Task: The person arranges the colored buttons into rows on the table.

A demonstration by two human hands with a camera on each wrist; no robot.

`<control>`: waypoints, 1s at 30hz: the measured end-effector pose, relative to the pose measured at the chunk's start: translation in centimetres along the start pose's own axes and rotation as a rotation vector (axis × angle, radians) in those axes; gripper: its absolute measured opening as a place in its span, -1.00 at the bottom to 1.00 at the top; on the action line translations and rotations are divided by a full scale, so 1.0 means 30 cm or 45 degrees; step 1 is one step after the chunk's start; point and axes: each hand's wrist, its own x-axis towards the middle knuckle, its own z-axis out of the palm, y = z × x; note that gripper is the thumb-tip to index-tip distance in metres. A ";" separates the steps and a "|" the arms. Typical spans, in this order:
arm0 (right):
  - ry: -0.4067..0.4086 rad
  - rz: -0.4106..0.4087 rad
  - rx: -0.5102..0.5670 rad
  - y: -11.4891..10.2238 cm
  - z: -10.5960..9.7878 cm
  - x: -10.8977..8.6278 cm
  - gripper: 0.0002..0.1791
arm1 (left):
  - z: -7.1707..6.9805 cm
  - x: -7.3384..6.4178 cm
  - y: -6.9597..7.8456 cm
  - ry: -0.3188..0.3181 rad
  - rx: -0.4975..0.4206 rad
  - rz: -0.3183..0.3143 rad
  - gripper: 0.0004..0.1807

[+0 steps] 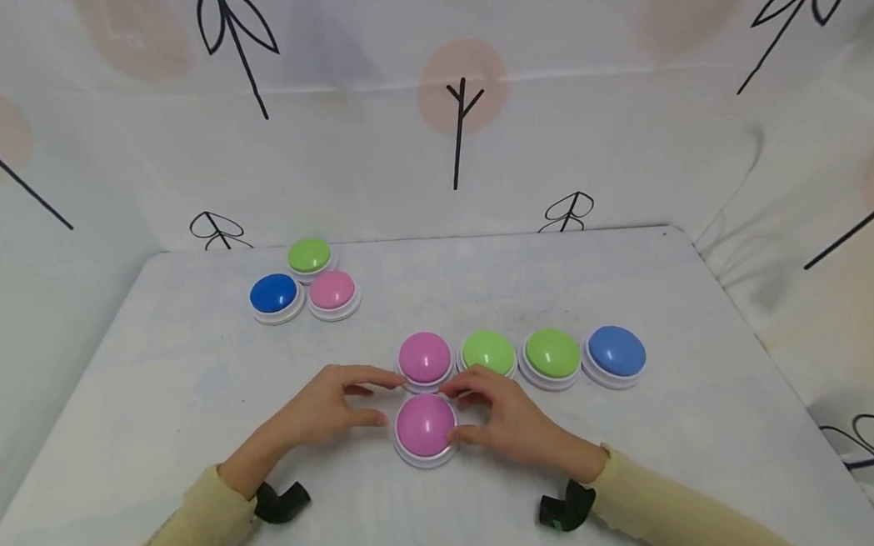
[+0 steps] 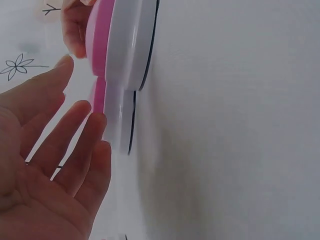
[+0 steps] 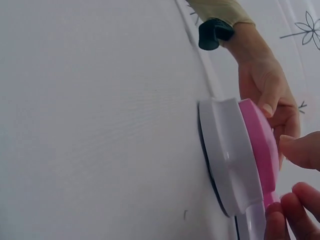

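A pink push button (image 1: 425, 425) with a white round base sits on the table in front of a second pink button (image 1: 425, 356), their bases meeting. On the left of this pair is my left hand (image 1: 321, 409), fingers extended and a gap between its thumb and the front button. My right hand (image 1: 509, 419) is at the right side, its thumb by the edge of the front dome and its fingers beside the rear button; whether they touch is unclear. In the left wrist view the left palm (image 2: 50, 185) faces the buttons with nothing held.
To the right of the rear pink button stand two green buttons (image 1: 553, 353) and a blue button (image 1: 618, 350) in a row. At the back left are another green button (image 1: 309, 256), a blue one (image 1: 274, 293) and a pink one (image 1: 332, 290). A patterned cloth (image 1: 370, 160) hangs behind the white table (image 1: 187, 363).
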 end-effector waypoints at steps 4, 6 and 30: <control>0.000 0.019 0.005 -0.008 -0.014 0.024 -0.48 | -0.031 0.006 -0.007 0.038 0.023 0.030 -0.48; 0.007 0.025 -0.004 -0.013 -0.020 0.042 -0.48 | -0.048 0.008 -0.013 0.062 0.039 0.040 -0.50; 0.025 0.214 0.212 -0.049 0.025 0.407 -0.47 | -0.233 0.001 -0.132 0.458 0.100 -0.124 -0.59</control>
